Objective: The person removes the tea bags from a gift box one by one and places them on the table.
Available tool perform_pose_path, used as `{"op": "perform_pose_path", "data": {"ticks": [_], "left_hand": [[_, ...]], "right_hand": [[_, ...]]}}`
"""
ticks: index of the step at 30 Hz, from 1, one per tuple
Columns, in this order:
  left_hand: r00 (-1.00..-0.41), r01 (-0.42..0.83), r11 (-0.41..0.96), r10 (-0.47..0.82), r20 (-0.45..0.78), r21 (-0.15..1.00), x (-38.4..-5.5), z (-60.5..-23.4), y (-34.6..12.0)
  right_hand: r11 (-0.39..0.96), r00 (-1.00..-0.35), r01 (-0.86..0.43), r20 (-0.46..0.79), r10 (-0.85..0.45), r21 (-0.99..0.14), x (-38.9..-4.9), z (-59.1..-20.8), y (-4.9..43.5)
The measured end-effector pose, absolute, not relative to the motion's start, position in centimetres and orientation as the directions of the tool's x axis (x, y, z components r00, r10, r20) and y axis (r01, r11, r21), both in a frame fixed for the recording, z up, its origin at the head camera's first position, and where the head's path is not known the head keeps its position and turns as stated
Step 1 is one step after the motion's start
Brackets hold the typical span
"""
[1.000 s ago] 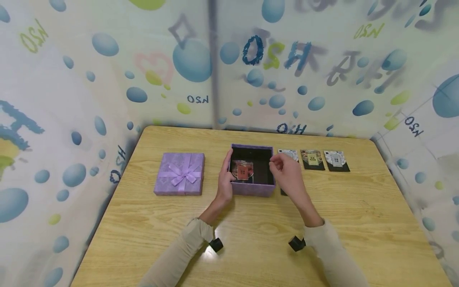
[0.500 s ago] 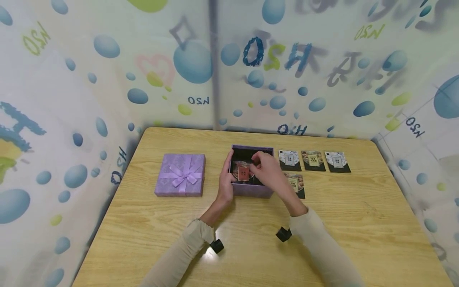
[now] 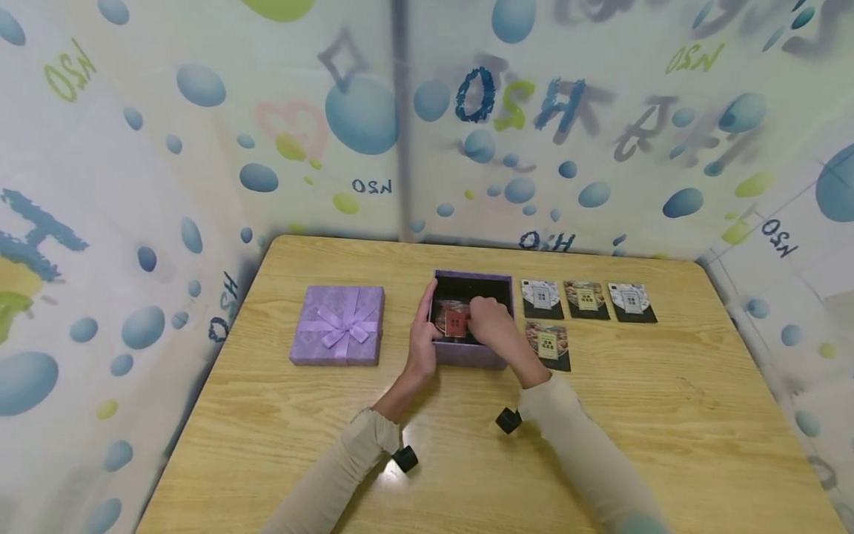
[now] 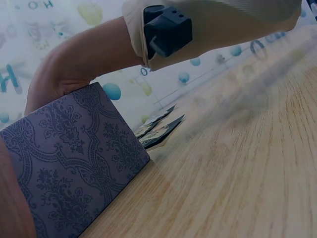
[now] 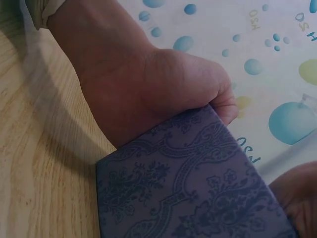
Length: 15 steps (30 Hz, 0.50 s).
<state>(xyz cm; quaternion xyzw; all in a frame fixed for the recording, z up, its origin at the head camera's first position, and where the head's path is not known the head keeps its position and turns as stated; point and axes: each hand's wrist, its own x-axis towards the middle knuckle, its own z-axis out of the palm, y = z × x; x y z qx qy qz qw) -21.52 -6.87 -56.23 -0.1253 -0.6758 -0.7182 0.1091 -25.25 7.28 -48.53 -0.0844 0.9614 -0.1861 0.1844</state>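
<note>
An uncovered purple box [image 3: 474,356] with a black inside stands at the table's middle. My left hand [image 3: 422,345] grips its left side, fingers along the outer wall and thumb by the near left corner. Inside the box, on the left, is a flat packet with a red label [image 3: 455,324]. My right hand [image 3: 492,322] reaches into the box over the near wall, its fingers beside the packet's right edge. The fingertips are hidden, so whether they pinch the packet cannot be seen. In the right wrist view, the right hand [image 5: 148,79] bends over the patterned box wall [image 5: 188,188].
A purple lid with a ribbon bow [image 3: 339,326] lies left of the box. To the right, three flat packets lie in a row, a white one [image 3: 543,299], a yellow-labelled one [image 3: 586,300] and another white one [image 3: 631,302]. Another yellow-labelled packet [image 3: 548,345] lies nearer.
My right hand has moved left from the box's right rim and down into the box beside the red-labelled packet. The nearer yellow-labelled packet has come into sight. My left hand stays at the box.
</note>
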Motion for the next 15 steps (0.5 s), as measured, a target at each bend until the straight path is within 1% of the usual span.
{"op": "perform_pose_path", "data": {"ticks": [5,9,15], "left_hand": [[-0.945,0.327,-0.054,0.010,0.328,0.944,-21.40,-55.98,-6.81],[-0.948,0.316,-0.062,0.010,0.317,0.947,-21.37,-55.90,-6.81],[-0.954,0.299,-0.044,0.009,0.300,0.953,-21.41,-55.78,-6.87]], "right_hand": [[0.926,-0.921,-0.096,-0.320,-0.222,-0.365,-25.52,-48.73,7.24],[0.934,-0.925,-0.069,-0.328,-0.191,-0.351,-25.59,-48.97,7.10],[0.934,-0.902,-0.060,-0.382,-0.203,-0.353,-26.03,-49.01,7.09]]}}
